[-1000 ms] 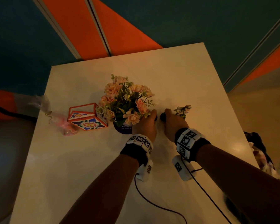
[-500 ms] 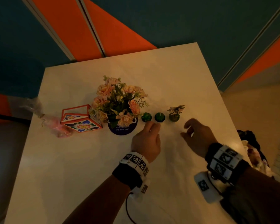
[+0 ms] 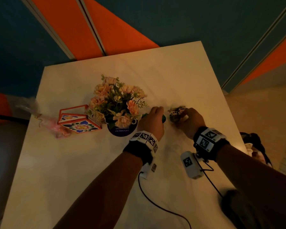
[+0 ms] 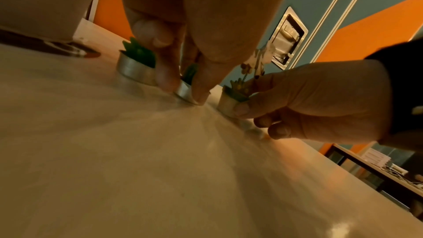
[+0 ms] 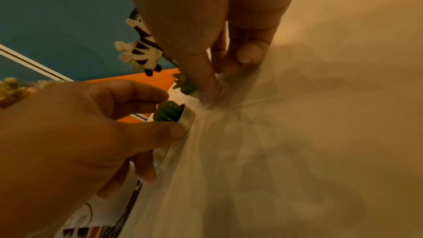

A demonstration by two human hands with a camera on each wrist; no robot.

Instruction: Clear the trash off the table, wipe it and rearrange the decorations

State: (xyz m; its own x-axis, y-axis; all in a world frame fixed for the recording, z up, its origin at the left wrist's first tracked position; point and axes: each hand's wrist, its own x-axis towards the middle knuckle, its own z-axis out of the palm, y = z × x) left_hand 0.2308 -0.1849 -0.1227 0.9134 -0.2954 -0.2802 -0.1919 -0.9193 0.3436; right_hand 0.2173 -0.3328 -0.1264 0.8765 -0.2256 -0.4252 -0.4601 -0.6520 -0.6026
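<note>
Rearranging the decorations, by the look of it, with both hands down on the table (image 3: 180, 66). Left hand (image 3: 153, 121) pinching the middle cactus candle (image 4: 186, 88) by its metal cup, thumb (image 4: 165, 71) on one side and a fingertip on the other, cup tilted with one edge off the surface. Right hand (image 3: 191, 120) pinching the zebra candle (image 4: 231, 100) low on its cup, the spare fingers curled beneath and near the tabletop.

Third cactus candle (image 4: 137, 66) free and upright just beyond the left thumb, on the side away from the right hand, between that hand and the flower pot (image 3: 122, 128). All three cups in a short row running crosswise to both forearms, each squat and round, so no long axis to mind. Zebra (image 5: 143, 48) riding high on a thin stem above the right fingertips, likely top-heavy.

Open room ahead of both hands and back toward the wrists. Tight on the left hand's outer side: flowers (image 3: 117, 98) overhang, patterned box (image 3: 79, 121) beyond them. Table edge lies not far off the right hand's outer side.
</note>
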